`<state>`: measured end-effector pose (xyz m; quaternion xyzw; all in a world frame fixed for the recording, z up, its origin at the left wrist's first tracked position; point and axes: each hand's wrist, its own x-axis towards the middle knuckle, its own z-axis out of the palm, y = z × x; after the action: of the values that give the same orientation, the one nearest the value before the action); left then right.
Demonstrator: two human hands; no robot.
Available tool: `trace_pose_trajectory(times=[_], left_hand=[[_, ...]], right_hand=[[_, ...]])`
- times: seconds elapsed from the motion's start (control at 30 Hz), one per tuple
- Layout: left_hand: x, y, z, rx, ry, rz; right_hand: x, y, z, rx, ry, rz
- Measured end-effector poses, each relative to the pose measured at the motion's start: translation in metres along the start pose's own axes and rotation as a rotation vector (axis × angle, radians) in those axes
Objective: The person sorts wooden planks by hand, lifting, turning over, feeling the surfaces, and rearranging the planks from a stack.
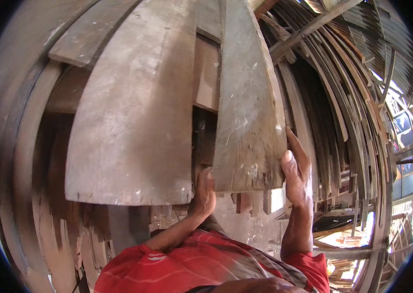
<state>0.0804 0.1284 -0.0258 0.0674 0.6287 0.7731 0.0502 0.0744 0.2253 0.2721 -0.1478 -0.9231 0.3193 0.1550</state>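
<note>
A narrower grey-brown wooden plank (248,122) extends away from me, its near end close to my body. Along its left edge, near that end, my left hand (203,198) grips it in the gap beside a wider plank. My right hand (298,178) grips the opposite edge, the thumb against the side and the fingers reaching forward along it. Parts of the fingers of both hands are hidden by the wood. Just left of my left hand lies the wider, pale, dusty wooden plank (133,112), with a worn near end.
Shorter boards (206,73) lie beneath and between the two planks. To the right, many long thin wood strips (343,97) stand stacked behind a slanting wooden beam (314,29). More boards (26,146) line the left side. Corrugated sheeting (387,34) hangs at upper right.
</note>
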Motion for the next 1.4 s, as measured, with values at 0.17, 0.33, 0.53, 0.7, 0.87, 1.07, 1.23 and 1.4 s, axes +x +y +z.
trace_pose_trajectory(times=[0.17, 0.33, 0.53, 0.7, 0.87, 1.07, 1.23, 1.4], left_hand=[[-0.037, -0.011, -0.041, 0.087, -0.291, -0.179], [-0.059, 0.064, -0.099, 0.415, -0.992, -0.369], [-0.056, 0.198, -0.118, 0.317, -0.804, 0.122], [-0.01, 0.232, -0.125, 1.011, -0.363, 0.665], [0.023, 0.218, -0.115, 1.401, -0.337, 0.515], [0.028, 0.2, -0.088, 1.469, -0.204, 0.583], [0.019, 0.182, -0.039, 1.383, -0.343, 0.647], [0.018, 0.151, 0.0, 1.356, -0.689, 0.56]], right_hand=[[-0.009, 0.017, 0.025, 0.302, -0.061, -0.011], [-0.027, 0.084, 0.053, 0.201, -0.032, 0.195], [-0.054, 0.149, 0.127, 0.435, -0.162, 0.393], [-0.063, 0.147, 0.178, 1.343, -0.25, 0.563], [-0.066, 0.111, 0.188, 1.714, -0.143, 0.462], [-0.06, 0.108, 0.155, 1.639, -0.09, 0.521], [-0.055, 0.151, 0.101, 1.349, 0.065, 0.525], [-0.064, 0.253, 0.124, 1.13, 0.152, 0.582]])
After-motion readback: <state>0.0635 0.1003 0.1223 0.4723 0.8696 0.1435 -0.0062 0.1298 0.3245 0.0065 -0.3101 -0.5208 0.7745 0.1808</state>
